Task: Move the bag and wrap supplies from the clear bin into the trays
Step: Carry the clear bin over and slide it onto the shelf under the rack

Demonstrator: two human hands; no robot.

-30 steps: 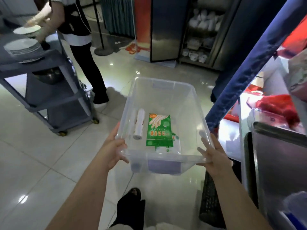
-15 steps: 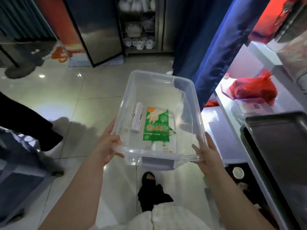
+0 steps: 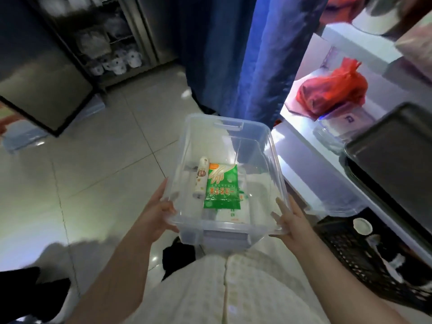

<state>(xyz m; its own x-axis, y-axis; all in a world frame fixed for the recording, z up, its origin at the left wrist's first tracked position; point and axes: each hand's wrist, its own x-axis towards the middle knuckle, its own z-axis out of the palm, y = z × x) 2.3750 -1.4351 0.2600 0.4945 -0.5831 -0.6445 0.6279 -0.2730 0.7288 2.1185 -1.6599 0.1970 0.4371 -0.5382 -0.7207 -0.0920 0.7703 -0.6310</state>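
I carry a clear plastic bin [image 3: 254, 146] in front of me above the tiled floor. My left hand [image 3: 157, 212] grips its near left rim, and my right hand [image 3: 288, 219] holds the near right rim. Inside lie a white roll [image 3: 201, 177] of bags or wrap and a green-and-white packet [image 3: 222, 187] printed with a glove picture. More white packaging sits under the green packet. A dark metal tray [image 3: 395, 157] rests on the white counter at the right.
A white counter [image 3: 311, 157] runs along the right with a red plastic bag [image 3: 332, 88] and a clear container [image 3: 334, 132]. A black crate [image 3: 374, 260] sits below it. A blue curtain [image 3: 236, 54] hangs ahead. A steel cabinet [image 3: 35, 73] stands at the left.
The view has swung right towards the counter and tray, carrying the bin along. The cart and the other person have left the view. Both hands keep the same hold.
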